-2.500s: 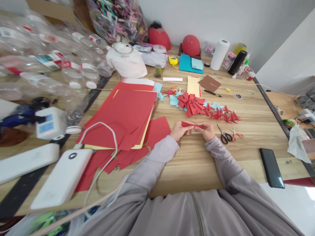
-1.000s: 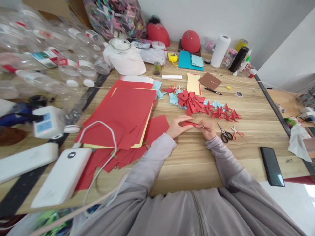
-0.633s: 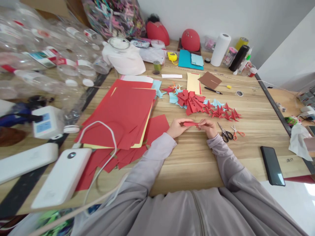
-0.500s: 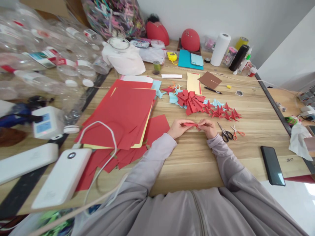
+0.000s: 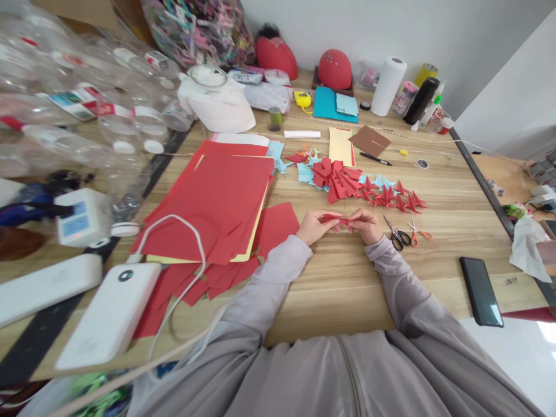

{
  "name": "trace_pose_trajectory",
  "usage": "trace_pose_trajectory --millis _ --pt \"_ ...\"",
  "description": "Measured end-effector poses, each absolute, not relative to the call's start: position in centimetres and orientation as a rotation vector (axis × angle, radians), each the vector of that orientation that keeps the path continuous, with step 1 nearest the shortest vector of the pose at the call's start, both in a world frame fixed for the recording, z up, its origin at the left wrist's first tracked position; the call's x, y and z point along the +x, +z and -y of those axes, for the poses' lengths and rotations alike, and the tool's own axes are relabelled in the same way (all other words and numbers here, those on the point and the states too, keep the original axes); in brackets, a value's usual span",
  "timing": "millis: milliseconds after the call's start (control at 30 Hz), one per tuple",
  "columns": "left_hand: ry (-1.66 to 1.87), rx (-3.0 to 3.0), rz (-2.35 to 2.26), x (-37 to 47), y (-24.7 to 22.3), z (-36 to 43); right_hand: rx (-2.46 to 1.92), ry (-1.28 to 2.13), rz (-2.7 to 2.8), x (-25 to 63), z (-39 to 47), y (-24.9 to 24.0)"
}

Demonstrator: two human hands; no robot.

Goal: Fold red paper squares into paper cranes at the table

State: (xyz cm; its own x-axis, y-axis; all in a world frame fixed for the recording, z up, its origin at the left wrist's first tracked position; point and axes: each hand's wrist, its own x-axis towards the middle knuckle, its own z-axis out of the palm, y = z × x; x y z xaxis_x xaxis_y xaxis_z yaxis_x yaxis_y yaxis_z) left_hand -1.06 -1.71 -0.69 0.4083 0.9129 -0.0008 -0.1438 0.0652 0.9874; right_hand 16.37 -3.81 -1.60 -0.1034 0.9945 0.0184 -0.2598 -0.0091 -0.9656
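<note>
Between my two hands is a small folded piece of red paper point(image 5: 333, 219), narrow and held level just above the table. My left hand point(image 5: 313, 227) pinches its left end, and my right hand point(image 5: 365, 225) grips the right end with thumb and fingers. Part of the paper is hidden by the fingertips. Just beyond the hands lies a heap of folded red paper pieces point(image 5: 336, 179), with pointed red paper stars point(image 5: 386, 197) to its right and light blue folded pieces point(image 5: 306, 172) among them. Left of my left hand rests a red paper square point(image 5: 277, 227).
Black scissors point(image 5: 398, 234) and orange scissors point(image 5: 417, 233) lie right of my right hand. A phone point(image 5: 481, 291) is near the right front edge. Red sheets point(image 5: 226, 197) are stacked at left, beside a white power bank point(image 5: 110, 315) with its cable. Plastic bottles point(image 5: 117, 119) crowd the far left.
The fingers of both hands have shifted slightly on the red paper, the left thumb now lying further over it. Everything else stays in place.
</note>
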Motion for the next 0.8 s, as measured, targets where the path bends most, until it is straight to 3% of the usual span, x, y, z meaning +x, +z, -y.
trace_pose_trajectory --millis 467,800 --pt "0.972 1.1 -0.783 -0.4 -0.6 1.8 -0.973 1.324 1.242 16.0 4.1 -1.1" --pt "1.004 0.911 -0.753 0.0 -0.5 2.0 -0.94 1.351 1.034 15.5 3.9 -1.2"
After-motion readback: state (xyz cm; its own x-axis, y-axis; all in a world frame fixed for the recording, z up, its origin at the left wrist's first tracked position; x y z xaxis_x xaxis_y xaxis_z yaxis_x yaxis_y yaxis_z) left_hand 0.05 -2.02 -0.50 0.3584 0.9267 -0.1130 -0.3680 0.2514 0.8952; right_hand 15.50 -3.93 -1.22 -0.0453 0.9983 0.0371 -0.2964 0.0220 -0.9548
